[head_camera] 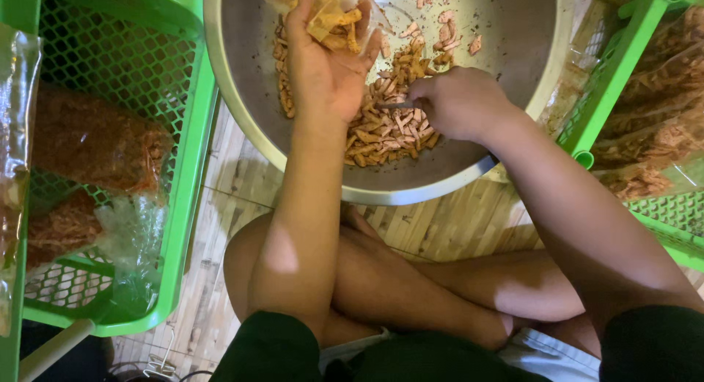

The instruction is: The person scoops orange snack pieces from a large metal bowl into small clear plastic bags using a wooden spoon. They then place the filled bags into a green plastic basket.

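Over the big steel bowl (513,74), seen from the head camera: left hand (323,67) palm up, fingers curled around a small clear bag (334,12) partly filled with fried snack sticks (389,125); right hand (458,103) knuckles up amid the pile in the bowl, fingers closed on a thin metal utensil (396,105), its kind unclear. Flanked by green plastic baskets, left (187,169) and right (616,74), holding filled bags (95,144). Below, crossed bare legs (381,279) on a bamboo mat (455,221)

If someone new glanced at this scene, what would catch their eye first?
Probably the big metal bowl at top centre, holding spiced snack sticks. The left hand lifts a clear bag of sticks above it; the right hand digs into the pile. Bright green baskets flank both sides.
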